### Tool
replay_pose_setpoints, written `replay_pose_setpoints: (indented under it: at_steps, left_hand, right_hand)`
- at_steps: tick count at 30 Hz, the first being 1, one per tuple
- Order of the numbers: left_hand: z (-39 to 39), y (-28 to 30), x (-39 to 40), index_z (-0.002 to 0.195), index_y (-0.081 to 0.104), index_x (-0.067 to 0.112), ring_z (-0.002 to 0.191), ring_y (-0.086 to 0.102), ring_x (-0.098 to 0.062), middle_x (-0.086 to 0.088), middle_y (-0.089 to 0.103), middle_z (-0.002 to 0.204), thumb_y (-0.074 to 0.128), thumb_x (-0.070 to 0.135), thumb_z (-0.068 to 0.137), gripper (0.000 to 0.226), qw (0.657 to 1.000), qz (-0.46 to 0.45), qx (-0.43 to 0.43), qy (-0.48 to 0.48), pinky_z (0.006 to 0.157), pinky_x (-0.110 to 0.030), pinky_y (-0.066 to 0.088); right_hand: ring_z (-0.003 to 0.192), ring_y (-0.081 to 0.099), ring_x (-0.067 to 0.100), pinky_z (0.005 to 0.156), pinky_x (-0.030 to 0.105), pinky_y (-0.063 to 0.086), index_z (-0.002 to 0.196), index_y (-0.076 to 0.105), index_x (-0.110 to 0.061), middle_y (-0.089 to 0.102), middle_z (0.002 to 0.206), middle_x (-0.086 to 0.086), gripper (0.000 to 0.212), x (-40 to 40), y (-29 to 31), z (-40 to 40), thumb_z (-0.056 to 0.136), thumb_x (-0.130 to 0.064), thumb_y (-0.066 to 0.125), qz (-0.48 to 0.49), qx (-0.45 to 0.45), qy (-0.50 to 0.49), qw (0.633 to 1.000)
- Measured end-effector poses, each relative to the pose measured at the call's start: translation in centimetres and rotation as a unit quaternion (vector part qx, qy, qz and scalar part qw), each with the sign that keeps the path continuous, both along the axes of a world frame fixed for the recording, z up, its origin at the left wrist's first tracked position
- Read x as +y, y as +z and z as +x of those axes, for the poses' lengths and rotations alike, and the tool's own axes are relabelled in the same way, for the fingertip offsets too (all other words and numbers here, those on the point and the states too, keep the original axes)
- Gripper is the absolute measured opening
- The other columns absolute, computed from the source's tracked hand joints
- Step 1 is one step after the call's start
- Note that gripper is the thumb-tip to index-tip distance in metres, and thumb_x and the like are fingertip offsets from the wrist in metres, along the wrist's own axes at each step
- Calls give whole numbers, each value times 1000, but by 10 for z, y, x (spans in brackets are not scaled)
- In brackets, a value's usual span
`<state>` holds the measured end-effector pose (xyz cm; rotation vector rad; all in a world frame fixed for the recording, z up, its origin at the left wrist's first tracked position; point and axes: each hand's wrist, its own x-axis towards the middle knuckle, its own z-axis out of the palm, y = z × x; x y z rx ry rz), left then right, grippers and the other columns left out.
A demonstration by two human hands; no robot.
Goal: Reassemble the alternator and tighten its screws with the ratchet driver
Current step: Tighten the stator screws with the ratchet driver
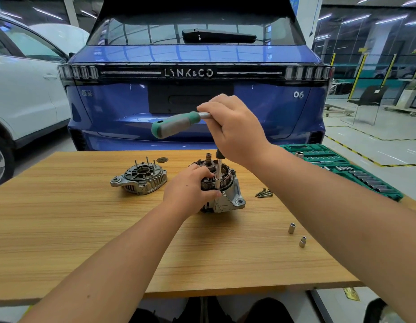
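A single wide-angle head-worn view looks forward and down, close over the wooden surface (85,229) filling the lower frame, a blue car (197,89) across the upper centre.

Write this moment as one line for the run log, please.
step: tightening screw | right hand: grips ratchet driver | left hand: holds alternator body | rear cover: off, on table | loose screws: beside body

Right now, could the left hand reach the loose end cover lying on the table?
Probably yes: the end cover lies just left of the left hand, nothing between them, but that hand grips the alternator and must release it first.
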<state>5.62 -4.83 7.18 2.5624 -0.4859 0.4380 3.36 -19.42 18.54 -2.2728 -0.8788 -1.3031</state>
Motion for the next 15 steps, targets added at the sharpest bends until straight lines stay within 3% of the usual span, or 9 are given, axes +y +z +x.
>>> replay_pose_setpoints:
  at_steps: [2,6,9,12,15]
  left_hand:
    - [-1,0,-1,128,59,35,99,51,-8,20,48,110,73,60,82,54,1000,0,-1,1,67,-31,51]
    - [0,-2,-1,128,58,37,98,49,-7,20,47,111,72,61,82,54,1000,1,-5,3,64,-28,49]
    - [1,-2,-1,128,58,37,98,51,-7,21,45,109,72,61,81,55,1000,1,-3,1,69,-31,54]
    - [1,-3,0,128,58,37,97,50,-7,21,46,109,72,62,81,55,1000,2,-7,0,67,-29,53]
    - [0,-4,-1,128,59,37,96,50,-7,20,47,109,73,62,81,55,1000,-1,-11,1,63,-26,47]
  right_hand:
    - [99,56,32,82,46,47,128,65,-5,65,110,12,33,3,7,0,104,-22,50,-27,59,-27,998]
    - [108,51,22,86,33,39,141,55,-16,54,111,-3,51,-7,18,4,104,-43,34,-45,164,-38,985]
    - [104,53,22,83,32,39,138,57,-17,58,109,1,51,-12,19,4,105,-42,27,-39,169,-16,985]
    - [91,53,19,76,35,42,124,65,-16,59,96,4,42,-10,23,2,108,-37,32,-44,167,-8,985]
    - [73,47,19,65,39,39,85,62,-14,50,73,-1,41,-4,36,1,108,-37,35,-92,182,-45,978]
